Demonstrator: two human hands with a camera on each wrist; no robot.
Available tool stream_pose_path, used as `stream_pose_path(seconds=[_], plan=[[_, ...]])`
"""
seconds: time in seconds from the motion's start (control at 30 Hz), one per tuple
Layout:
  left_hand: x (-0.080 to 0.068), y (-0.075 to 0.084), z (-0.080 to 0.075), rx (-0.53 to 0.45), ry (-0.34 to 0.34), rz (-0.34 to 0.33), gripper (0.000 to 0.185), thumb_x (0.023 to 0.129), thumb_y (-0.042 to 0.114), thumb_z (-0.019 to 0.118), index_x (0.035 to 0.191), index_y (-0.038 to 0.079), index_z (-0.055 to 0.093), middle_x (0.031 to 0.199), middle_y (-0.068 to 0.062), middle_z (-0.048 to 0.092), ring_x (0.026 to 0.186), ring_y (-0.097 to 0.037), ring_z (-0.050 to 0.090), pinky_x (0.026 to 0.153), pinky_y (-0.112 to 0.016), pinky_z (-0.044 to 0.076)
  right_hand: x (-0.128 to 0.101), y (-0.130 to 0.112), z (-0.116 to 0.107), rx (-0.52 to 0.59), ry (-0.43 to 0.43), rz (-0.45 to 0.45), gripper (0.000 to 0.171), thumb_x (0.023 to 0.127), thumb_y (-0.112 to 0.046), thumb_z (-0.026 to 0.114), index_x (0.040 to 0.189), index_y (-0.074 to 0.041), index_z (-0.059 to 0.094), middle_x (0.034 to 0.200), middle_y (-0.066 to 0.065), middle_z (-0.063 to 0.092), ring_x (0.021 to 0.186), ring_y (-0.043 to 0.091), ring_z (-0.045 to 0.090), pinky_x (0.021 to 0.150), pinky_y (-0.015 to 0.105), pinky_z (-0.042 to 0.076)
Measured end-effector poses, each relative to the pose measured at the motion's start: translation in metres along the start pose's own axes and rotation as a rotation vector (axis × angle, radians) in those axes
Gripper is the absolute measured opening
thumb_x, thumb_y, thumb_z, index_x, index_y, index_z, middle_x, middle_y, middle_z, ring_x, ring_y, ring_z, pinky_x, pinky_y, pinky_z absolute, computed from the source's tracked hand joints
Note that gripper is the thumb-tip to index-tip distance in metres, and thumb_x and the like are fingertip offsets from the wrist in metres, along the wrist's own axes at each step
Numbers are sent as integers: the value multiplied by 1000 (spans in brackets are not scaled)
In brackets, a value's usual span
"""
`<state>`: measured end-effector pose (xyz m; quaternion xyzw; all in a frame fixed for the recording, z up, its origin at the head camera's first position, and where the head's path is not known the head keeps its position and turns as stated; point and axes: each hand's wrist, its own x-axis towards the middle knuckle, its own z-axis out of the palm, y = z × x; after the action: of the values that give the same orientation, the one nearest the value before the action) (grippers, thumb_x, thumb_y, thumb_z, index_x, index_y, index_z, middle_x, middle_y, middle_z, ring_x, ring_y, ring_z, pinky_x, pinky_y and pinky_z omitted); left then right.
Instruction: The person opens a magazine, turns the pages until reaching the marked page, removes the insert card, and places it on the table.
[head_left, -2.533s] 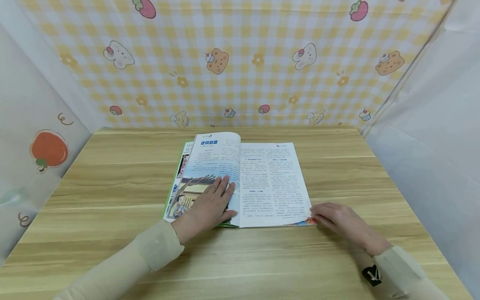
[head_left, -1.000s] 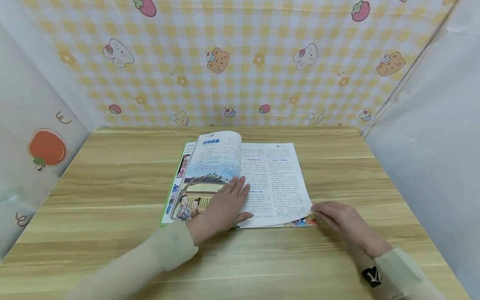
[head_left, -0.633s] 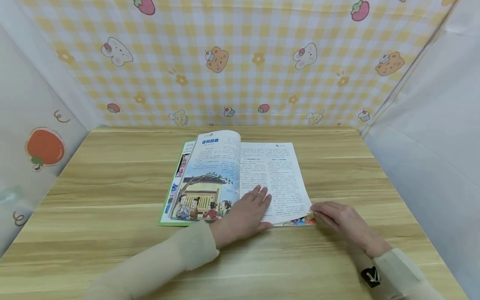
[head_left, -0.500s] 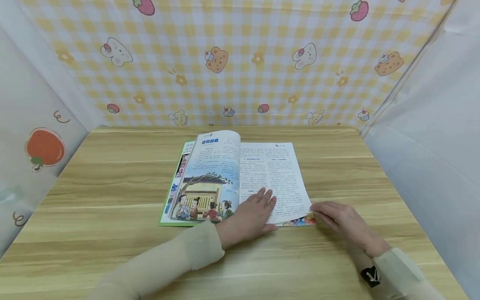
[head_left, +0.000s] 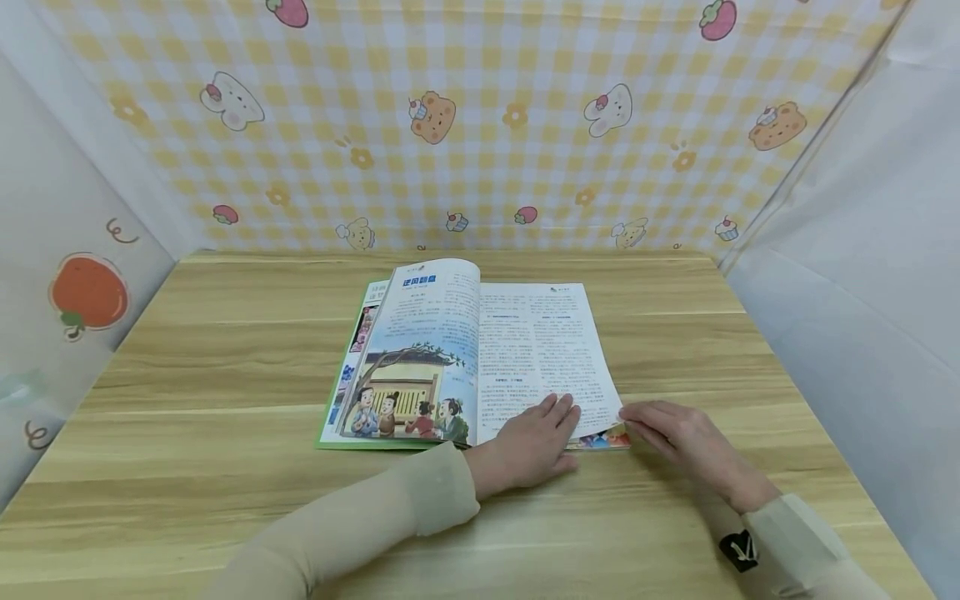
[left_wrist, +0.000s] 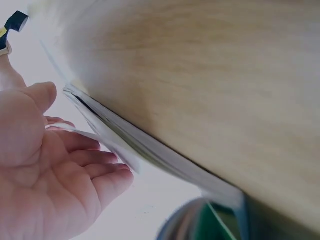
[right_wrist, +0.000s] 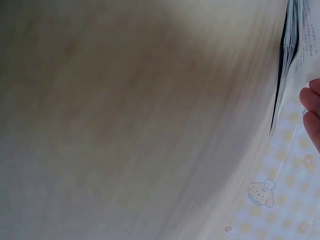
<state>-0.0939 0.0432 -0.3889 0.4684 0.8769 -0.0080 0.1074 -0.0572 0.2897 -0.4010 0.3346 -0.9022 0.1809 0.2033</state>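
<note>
An open magazine [head_left: 540, 333] lies on the wooden table, its left page curving up from the spine with a cartoon of several figures under a tree. Across the bottom of the text-covered right page stretches my left hand [head_left: 532, 437], palm down, fingers extended. At the lower right corner, my right hand [head_left: 686, 433] pinches the page between thumb and fingers. That corner is raised, and a strip of a colourful page [head_left: 603, 439] shows beneath. In the left wrist view, the left hand [left_wrist: 55, 175] is near the lifted sheet [left_wrist: 107, 142] and the page edges.
The wooden table [head_left: 225, 350] extends around the magazine on every side. Behind it hangs a yellow checked cloth [head_left: 480, 167] with cartoon prints. White side panels [head_left: 862, 250] stand left and right. A green-edged cover [head_left: 324, 433] shows under the left pages.
My left hand has slid right, from the left page over the spine onto the lower right page. The right page's corner has lifted more, uncovering the colourful strip; my right hand has hardly moved.
</note>
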Motion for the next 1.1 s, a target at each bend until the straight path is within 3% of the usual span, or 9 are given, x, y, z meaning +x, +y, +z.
stream_pose_path(seconds=[0.2, 0.6, 0.67, 0.8, 0.9, 1.1], plan=[[11, 7, 2, 7, 15, 4, 59, 101, 42, 37, 148, 7, 29, 154, -9, 27, 142, -23, 26, 113, -26, 24, 1, 0, 0, 2, 7, -14, 35, 100, -29, 43, 97, -7, 70, 93, 2, 71, 81, 17, 69, 75, 19, 52], [23, 15, 2, 10, 59, -14, 50, 102, 33, 37, 146, 9, 35, 151, -5, 34, 138, -20, 33, 110, -25, 30, 1, 0, 1, -19, 24, -28, 49, 101, -37, 32, 96, -7, 71, 91, 2, 72, 79, 17, 69, 73, 17, 52], [24, 16, 2, -1, 66, -20, 49, 102, 32, 37, 145, 10, 35, 151, -5, 35, 138, -20, 34, 109, -25, 32, 0, -1, 1, -16, 19, -20, 44, 100, -34, 36, 96, -8, 71, 92, 1, 72, 80, 17, 69, 74, 17, 51], [25, 16, 1, -12, 73, -29, 46, 103, 29, 35, 145, 10, 36, 150, -4, 35, 137, -20, 36, 106, -26, 37, 0, -2, 0, -29, 12, 37, 11, 88, -15, 65, 95, -8, 71, 91, 1, 72, 81, 17, 69, 74, 22, 53], [26, 16, 0, -12, 64, -34, 46, 103, 28, 34, 146, 10, 35, 151, -4, 34, 137, -20, 36, 104, -26, 38, -1, -3, -1, -51, 9, 97, 22, 71, -2, 76, 91, -8, 71, 88, 1, 72, 78, 16, 69, 70, 25, 54], [27, 14, -1, -69, 27, -55, 46, 104, 19, 30, 150, 12, 25, 154, -4, 29, 139, -19, 31, 105, -27, 38, -3, -2, -1, -27, -59, 148, 21, 70, -5, 78, 89, -12, 72, 88, -2, 72, 80, 14, 68, 73, 26, 54]])
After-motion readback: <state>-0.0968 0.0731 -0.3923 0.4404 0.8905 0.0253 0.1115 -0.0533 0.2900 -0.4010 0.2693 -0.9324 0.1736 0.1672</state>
